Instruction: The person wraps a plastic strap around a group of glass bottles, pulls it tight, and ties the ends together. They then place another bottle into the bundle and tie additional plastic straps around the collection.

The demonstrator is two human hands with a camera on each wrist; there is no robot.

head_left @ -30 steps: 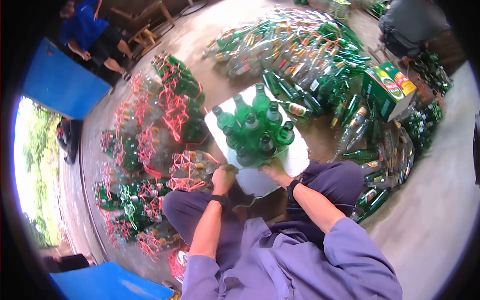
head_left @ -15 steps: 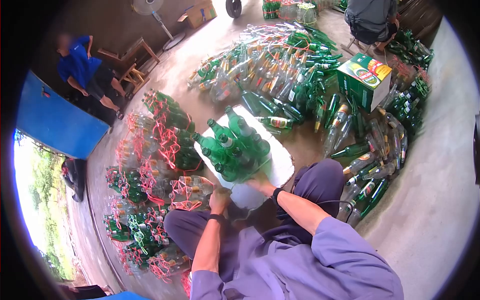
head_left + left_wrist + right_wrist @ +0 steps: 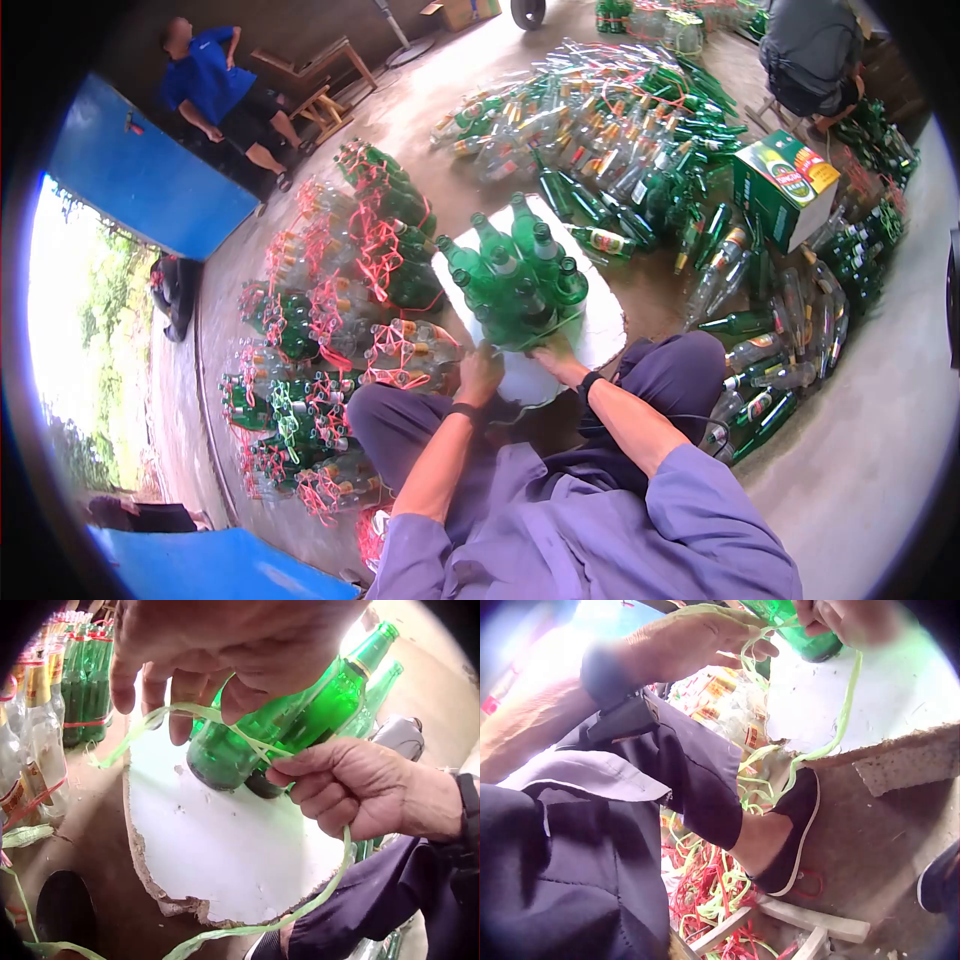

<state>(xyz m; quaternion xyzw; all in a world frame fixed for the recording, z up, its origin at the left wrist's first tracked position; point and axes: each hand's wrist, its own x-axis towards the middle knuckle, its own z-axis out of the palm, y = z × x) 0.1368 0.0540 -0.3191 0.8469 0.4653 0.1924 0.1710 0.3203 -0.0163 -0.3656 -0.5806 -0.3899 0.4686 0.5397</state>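
A cluster of green glass bottles [image 3: 522, 272] stands upright on a white board [image 3: 603, 325] with crumbling edges. Pale green plastic twine [image 3: 311, 904] crosses in front of the bottle bases. At the near left of the cluster, my left hand [image 3: 482, 374] grips the twine, which runs over its fingers in the left wrist view. Close to the bottles, my right hand [image 3: 356, 784] pinches the twine between thumb and forefinger. A loose length of it hangs from the right hand over the board's near edge. Part of the cluster is hidden behind the left hand in the left wrist view.
Bottle bundles tied with pink twine [image 3: 380, 265] stand at left. A large heap of loose bottles [image 3: 590, 120] lies ahead; more lie at right beside a green carton [image 3: 775, 195]. Red and green twine scraps [image 3: 716, 889] lie below. A person in blue [image 3: 215, 85] stands back left.
The head view swung left and back. My left hand has come up closer to the bottles, while the right hand stays low by the cluster's base.
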